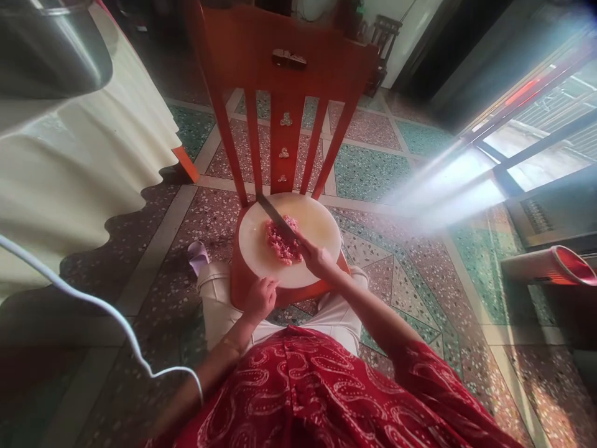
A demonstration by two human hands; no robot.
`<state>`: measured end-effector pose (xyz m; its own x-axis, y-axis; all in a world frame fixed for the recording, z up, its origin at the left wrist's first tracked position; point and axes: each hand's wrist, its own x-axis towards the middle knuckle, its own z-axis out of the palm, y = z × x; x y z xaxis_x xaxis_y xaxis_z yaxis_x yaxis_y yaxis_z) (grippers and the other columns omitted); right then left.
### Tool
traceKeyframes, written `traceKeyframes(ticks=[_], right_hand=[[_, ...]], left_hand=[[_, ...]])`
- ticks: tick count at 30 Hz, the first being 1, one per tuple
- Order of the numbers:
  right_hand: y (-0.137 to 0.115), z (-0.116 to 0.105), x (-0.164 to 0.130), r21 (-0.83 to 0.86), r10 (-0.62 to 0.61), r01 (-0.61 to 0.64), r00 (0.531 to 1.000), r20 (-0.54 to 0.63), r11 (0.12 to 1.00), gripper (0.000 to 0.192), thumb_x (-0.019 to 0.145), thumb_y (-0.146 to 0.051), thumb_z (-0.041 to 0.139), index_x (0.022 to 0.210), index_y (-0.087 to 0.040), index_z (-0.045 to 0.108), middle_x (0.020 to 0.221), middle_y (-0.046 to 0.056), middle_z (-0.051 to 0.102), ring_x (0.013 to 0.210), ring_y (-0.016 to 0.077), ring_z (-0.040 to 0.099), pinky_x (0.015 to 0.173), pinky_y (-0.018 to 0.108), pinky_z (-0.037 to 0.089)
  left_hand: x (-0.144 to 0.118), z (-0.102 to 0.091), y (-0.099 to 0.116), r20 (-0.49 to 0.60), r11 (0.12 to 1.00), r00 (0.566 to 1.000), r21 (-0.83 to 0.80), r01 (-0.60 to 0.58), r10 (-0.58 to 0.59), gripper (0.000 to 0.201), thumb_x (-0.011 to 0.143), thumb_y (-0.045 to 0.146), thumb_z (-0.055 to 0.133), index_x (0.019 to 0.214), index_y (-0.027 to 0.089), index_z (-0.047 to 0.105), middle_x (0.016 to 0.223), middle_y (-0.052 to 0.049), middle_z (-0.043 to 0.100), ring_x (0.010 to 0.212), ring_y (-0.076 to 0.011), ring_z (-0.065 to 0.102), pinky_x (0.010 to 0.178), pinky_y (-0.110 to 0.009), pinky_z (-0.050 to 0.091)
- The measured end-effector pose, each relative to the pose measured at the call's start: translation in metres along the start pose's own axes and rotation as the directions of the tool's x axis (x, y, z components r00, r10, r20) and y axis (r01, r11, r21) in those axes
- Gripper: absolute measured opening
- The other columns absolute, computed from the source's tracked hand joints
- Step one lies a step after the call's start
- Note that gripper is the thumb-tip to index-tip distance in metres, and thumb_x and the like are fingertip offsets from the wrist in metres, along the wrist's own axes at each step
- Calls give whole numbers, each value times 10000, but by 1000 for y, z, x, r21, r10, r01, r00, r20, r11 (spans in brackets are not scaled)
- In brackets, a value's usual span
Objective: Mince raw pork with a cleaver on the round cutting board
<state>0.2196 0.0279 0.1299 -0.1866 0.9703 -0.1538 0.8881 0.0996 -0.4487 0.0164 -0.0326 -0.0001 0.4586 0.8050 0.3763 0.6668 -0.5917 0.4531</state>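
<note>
A: Nearest in, red patterned cloth [326,392] across the lap, white trouser knees just beyond. Left hand [259,298] curled loosely at the near rim of the round white cutting board [317,221], fingers folded in, touching the edge, clamped on nothing.

B: And the right hand [316,258], closed tight around a knife handle, resting on the near-right part of the board. Blade of the knife [276,218] running up and left from that fist, lying across the minced pink meat [282,241].

A: Meat heaped just left of the gripping fist, mid-board, under the blade. Rest of the board bare and pale, a yellowish stain out past the fist.

B: Board sitting flat on the seat of an orange-red wooden chair [289,74], slatted back rising straight beyond the knife tip.

A: Below and all around, terrazzo floor [373,171] in speckled pink and green panels with pale borders. Off left of the hands, cream scalloped tablecloth [93,162], metal bowl [51,50] up top, white cable [116,323] looping in front.

B: Far right of the grip, bright window glare, a red-rimmed cylinder [555,264] lying low.
</note>
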Motion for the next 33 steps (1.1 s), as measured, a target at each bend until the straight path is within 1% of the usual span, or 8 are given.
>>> traceKeyframes(ticks=[2,7,11,16,20,25,30,33], right_hand=[[0,2,-1,9,-12,13,999,-44,1000,490,956,-366,325,1440,-319,264,1009,24,695,841,205,663,702,269,487],[3,9,-8,-33,9,-7,998,61,999,461,947,-328,357,1406,-292,348,998,34,701,810,200,669,711,270,482],[2,8,-9,-5,-39,38,999,-36,999,462,960,-343,317,1420,-297,316,1057,33,686,889,202,656,749,262,470],[2,6,-8,-93,18,-8,994,106,996,457,943,-344,370,1396,-291,371,965,49,709,808,221,673,690,268,474],[-1,6,-6,-86,-38,39,999,4,996,479,963,-361,301,1434,-274,294,1002,59,699,841,211,665,715,267,467],[1,13,-1,-136,1,13,995,95,991,470,952,-332,336,1419,-279,324,961,59,708,772,216,672,676,273,469],[1,11,1,-89,-45,43,999,-19,995,475,967,-336,297,1439,-291,272,983,43,704,807,202,666,714,268,472],[0,8,-1,-124,-53,61,997,63,990,469,952,-320,353,1418,-287,323,980,46,705,785,194,666,718,267,477]], left_hand=[[1,-1,0,1,1000,1000,-8,13,-13,303,847,116,381,1057,173,592,937,-90,592,879,-195,538,808,-370,475],[0,-1,-1,20,998,1000,-63,14,-13,290,848,143,385,1044,181,595,949,-88,591,923,-197,537,844,-382,469],[-1,2,-2,11,999,1000,-35,11,-11,327,840,112,371,1076,179,586,949,-89,587,897,-193,532,831,-374,472],[-2,2,-2,-21,999,999,-38,-38,37,285,841,113,392,1047,158,584,936,-90,586,915,-195,521,843,-361,465],[-3,1,-2,-15,999,1000,-35,-3,2,307,837,97,386,1065,172,577,952,-82,586,894,-188,524,830,-357,465],[-4,2,-2,-22,998,1000,-59,-16,15,282,856,136,387,1062,182,573,961,-80,585,942,-194,528,856,-375,460],[-3,1,-3,-8,999,1000,-34,-8,8,292,849,111,366,1046,167,574,934,-80,586,897,-188,529,828,-363,469],[-2,1,-2,-20,999,1000,-46,-17,16,263,857,135,378,1031,172,573,939,-72,588,923,-188,530,847,-366,466]])
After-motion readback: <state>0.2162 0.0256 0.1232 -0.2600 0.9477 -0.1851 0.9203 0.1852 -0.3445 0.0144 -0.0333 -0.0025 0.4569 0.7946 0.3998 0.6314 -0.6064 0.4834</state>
